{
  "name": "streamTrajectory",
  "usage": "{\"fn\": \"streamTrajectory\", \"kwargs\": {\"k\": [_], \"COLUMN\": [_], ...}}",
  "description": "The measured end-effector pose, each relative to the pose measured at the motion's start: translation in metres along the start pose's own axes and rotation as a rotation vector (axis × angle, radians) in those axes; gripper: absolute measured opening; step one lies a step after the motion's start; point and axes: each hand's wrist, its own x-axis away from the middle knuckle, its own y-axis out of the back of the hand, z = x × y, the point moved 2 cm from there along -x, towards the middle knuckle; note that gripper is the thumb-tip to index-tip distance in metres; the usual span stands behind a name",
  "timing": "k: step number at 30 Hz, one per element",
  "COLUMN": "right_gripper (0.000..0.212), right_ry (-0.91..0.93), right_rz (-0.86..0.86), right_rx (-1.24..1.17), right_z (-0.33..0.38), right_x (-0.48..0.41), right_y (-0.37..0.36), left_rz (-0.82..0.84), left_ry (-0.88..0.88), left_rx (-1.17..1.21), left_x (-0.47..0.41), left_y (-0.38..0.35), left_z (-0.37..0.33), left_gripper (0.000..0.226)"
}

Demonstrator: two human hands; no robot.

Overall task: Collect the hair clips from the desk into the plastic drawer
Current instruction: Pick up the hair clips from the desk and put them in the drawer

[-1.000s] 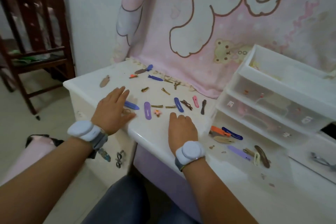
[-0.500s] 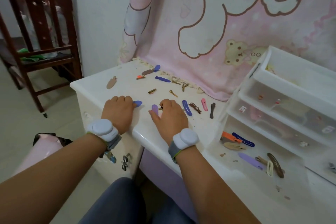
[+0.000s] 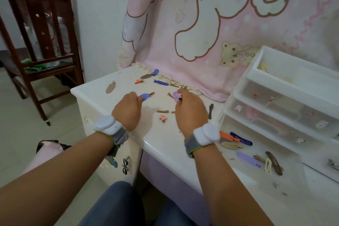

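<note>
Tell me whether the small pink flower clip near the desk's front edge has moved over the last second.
No. The pink flower clip lies just in front of the thin brown clips, as it did earlier; the camera shifted, not the clip.

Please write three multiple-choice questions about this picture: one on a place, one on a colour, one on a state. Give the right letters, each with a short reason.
1. Where does the small pink clip lie?
A. on the desk between the two hands
B. in the top tray
C. on the chair

2. What colour is the clip in the left hand?
A. orange
B. blue
C. white

3. How is the right hand?
A. flat and empty
B. closed on a purple clip
C. inside the drawer

Answers: 1 A, it lies on the desk between the wrists. 2 B, a blue clip sticks out of the fingers. 3 B, purple shows at its fingertips.
</note>
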Motion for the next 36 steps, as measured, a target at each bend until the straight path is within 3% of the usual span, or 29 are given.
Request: {"fn": "streamTrajectory", "kwargs": {"k": [3, 8, 15, 18, 22, 27, 32, 36], "right_gripper": [0.033, 0.025, 0.029, 0.031, 0.022, 0.018, 0.024, 0.042], "right_ry": [-0.124, -0.405, -0.568, -0.535, -0.436, -0.166, 0.048, 0.186], "right_rz": [-0.047, -0.062, 0.157, 0.087, -0.026, -0.178, 0.042, 0.290], "right_rx": [0.052, 0.093, 0.240, 0.227, 0.237, 0.110, 0.011, 0.158], "right_z": [-0.039, -0.127, -0.193, -0.195, -0.176, -0.111, -0.049, -0.015], "right_x": [0.006, 0.049, 0.095, 0.099, 0.086, 0.057, 0.027, 0.013], "right_y": [0.044, 0.091, 0.115, 0.121, 0.115, 0.092, 0.037, -0.021], "left_rz": [0.091, 0.335, 0.569, 0.532, 0.301, 0.170, 0.052, -0.079], "left_ry": [-0.200, -0.563, -0.679, -0.631, -0.541, -0.285, -0.036, 0.034], "left_rx": [0.035, -0.052, -0.257, -0.140, 0.050, -0.087, -0.251, -0.263], "left_x": [0.010, 0.045, 0.067, 0.069, 0.051, 0.012, -0.015, -0.033], "left_y": [0.005, -0.025, -0.097, -0.091, -0.056, -0.028, -0.011, -0.004], "left_z": [-0.077, -0.190, -0.241, -0.234, -0.198, -0.111, -0.021, 0.030], "left_gripper": [0.029, 0.026, 0.033, 0.024, 0.023, 0.020, 0.030, 0.051]}}
